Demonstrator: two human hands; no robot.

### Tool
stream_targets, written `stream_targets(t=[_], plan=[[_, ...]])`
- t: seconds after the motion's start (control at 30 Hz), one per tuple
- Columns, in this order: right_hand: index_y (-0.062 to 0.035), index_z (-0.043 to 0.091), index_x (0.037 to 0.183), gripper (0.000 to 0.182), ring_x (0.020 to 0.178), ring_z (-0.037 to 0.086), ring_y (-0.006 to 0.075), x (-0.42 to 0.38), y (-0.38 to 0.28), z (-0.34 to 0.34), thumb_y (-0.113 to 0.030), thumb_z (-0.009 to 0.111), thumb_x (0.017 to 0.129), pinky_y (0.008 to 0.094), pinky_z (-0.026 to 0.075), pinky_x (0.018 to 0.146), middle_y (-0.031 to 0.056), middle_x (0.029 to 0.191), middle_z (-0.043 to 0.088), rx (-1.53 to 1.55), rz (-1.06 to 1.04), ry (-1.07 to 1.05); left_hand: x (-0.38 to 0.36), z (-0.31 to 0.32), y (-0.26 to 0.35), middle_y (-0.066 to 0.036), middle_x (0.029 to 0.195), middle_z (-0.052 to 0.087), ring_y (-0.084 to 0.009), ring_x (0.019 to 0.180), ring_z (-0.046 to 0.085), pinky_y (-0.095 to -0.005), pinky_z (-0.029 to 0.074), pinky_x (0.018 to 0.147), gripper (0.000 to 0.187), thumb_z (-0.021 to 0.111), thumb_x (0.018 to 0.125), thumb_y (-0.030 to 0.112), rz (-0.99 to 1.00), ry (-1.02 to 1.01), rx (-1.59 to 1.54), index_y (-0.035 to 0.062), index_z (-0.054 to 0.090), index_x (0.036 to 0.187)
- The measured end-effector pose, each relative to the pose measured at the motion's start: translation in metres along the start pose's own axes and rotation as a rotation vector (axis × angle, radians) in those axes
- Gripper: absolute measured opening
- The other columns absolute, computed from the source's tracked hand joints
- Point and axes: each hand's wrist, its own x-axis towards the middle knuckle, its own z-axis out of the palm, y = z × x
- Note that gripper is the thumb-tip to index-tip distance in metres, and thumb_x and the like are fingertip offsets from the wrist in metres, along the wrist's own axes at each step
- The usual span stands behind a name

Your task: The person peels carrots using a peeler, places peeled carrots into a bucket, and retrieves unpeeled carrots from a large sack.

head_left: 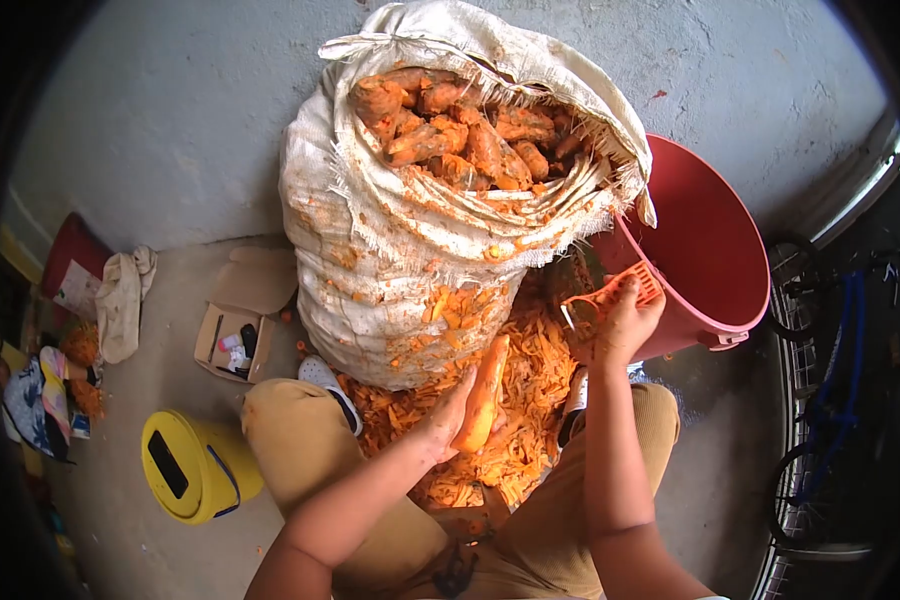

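Observation:
A peeled orange carrot [483, 394] is held in my left hand [450, 415], over a heap of orange peelings [525, 400] on the floor between my legs. My right hand [630, 320] grips an orange peeler [610, 292] near the rim of the red bucket, its blade end pointing left. Carrot and peeler are apart. Behind them stands a large white woven sack [390, 260], open at the top and full of unpeeled carrots [470, 135] with dirty skins.
A large red bucket [705, 230] stands right of the sack. At the left are a yellow bucket [195, 470] with a phone on its lid, an open cardboard box [232, 340] and a cloth [122, 300]. A blue bicycle [850, 350] is at the far right.

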Motion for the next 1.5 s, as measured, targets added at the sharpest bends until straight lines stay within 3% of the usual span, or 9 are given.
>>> stream_targets(t=[0.2, 0.33, 0.53, 0.6, 0.73, 0.93, 1.13, 1.27, 1.5], plan=[[-0.002, 0.04, 0.1, 0.024, 0.062, 0.05, 0.0093, -0.089, -0.032, 0.027, -0.011, 0.05, 0.081, 0.0196, 0.043, 0.05, 0.0065, 0.08, 0.052, -0.031, 0.157, -0.458, 0.011, -0.02, 0.004, -0.005, 0.066, 0.051, -0.0161, 0.055, 0.053, -0.0292, 0.041, 0.034, 0.047, 0.038, 0.078, 0.053, 0.004, -0.145, -0.014, 0.0092, 0.046, 0.091], [-0.0018, 0.036, 0.102, 0.024, 0.068, 0.049, 0.0075, -0.119, -0.028, 0.023, -0.005, 0.047, 0.081, 0.0187, 0.042, 0.057, 0.0055, 0.084, 0.049, -0.143, 0.148, -0.573, -0.002, 0.012, 0.018, -0.005, 0.08, 0.058, -0.014, 0.063, 0.057, -0.028, 0.047, 0.048, 0.043, 0.047, 0.078, 0.045, 0.069, 0.06, -0.131, 0.0094, 0.049, 0.102], [-0.001, 0.037, 0.103, 0.024, 0.074, 0.05, 0.0097, -0.108, -0.016, 0.022, -0.004, 0.047, 0.081, 0.0191, 0.043, 0.061, 0.0074, 0.085, 0.051, -0.176, -0.031, -0.487, 0.006, -0.016, 0.01, -0.003, 0.081, 0.057, -0.0121, 0.067, 0.056, -0.0261, 0.047, 0.053, 0.041, 0.043, 0.081, 0.043, 0.063, -0.121, -0.029, 0.0095, 0.048, 0.104], [-0.0012, 0.04, 0.1, 0.022, 0.07, 0.051, 0.01, -0.075, -0.005, 0.021, -0.007, 0.048, 0.081, 0.0193, 0.044, 0.058, 0.0077, 0.082, 0.052, -0.266, -0.318, -0.322, 0.008, -0.025, -0.002, -0.003, 0.081, 0.055, -0.0115, 0.067, 0.054, -0.026, 0.046, 0.055, 0.041, 0.04, 0.082, 0.044, 0.06, -0.127, 0.018, 0.0094, 0.047, 0.104], [-0.0029, 0.04, 0.092, 0.015, 0.056, 0.05, 0.0082, -0.012, -0.007, 0.012, -0.01, 0.047, 0.082, 0.0178, 0.042, 0.043, 0.0047, 0.072, 0.051, -0.15, -0.12, 0.004, 0.002, -0.017, -0.014, -0.005, 0.082, 0.049, -0.0166, 0.066, 0.051, -0.0293, 0.045, 0.051, 0.041, 0.033, 0.084, 0.045, 0.029, -0.042, 0.077, 0.011, 0.045, 0.104], [-0.0027, 0.039, 0.098, 0.022, 0.068, 0.049, 0.0083, -0.076, -0.031, 0.021, -0.012, 0.049, 0.082, 0.0192, 0.042, 0.058, 0.0049, 0.082, 0.05, -0.063, 0.064, -0.368, 0.003, -0.013, 0.002, -0.005, 0.064, 0.053, -0.0142, 0.044, 0.05, -0.0226, 0.037, 0.029, 0.047, 0.036, 0.08, 0.051, -0.064, 0.008, 0.012, 0.0092, 0.047, 0.097], [-0.002, 0.036, 0.104, 0.025, 0.072, 0.048, 0.008, -0.124, -0.022, 0.016, -0.006, 0.046, 0.082, 0.0195, 0.042, 0.06, 0.0066, 0.088, 0.049, -0.285, -0.052, -0.606, 0.002, 0.004, 0.012, -0.003, 0.076, 0.057, -0.0142, 0.052, 0.056, -0.0254, 0.045, 0.035, 0.038, 0.04, 0.082, 0.042, 0.066, 0.098, -0.145, 0.0107, 0.047, 0.103], [-0.0012, 0.036, 0.105, 0.025, 0.071, 0.049, 0.0089, -0.122, -0.036, 0.019, -0.004, 0.046, 0.082, 0.0195, 0.043, 0.06, 0.0064, 0.086, 0.05, -0.212, 0.235, -0.63, 0.002, -0.001, 0.013, -0.004, 0.084, 0.057, -0.0133, 0.069, 0.057, -0.0259, 0.049, 0.052, 0.039, 0.039, 0.083, 0.04, 0.064, 0.035, -0.148, 0.0083, 0.047, 0.104], [-0.0029, 0.039, 0.1, 0.021, 0.064, 0.05, 0.0069, -0.081, -0.033, 0.023, -0.006, 0.047, 0.081, 0.0186, 0.043, 0.053, 0.0055, 0.075, 0.051, -0.104, 0.133, -0.347, 0.0, -0.015, -0.004, -0.001, 0.084, 0.054, -0.0083, 0.074, 0.053, -0.0234, 0.046, 0.062, 0.046, 0.04, 0.081, 0.046, 0.026, -0.103, 0.039, 0.0086, 0.045, 0.107]])
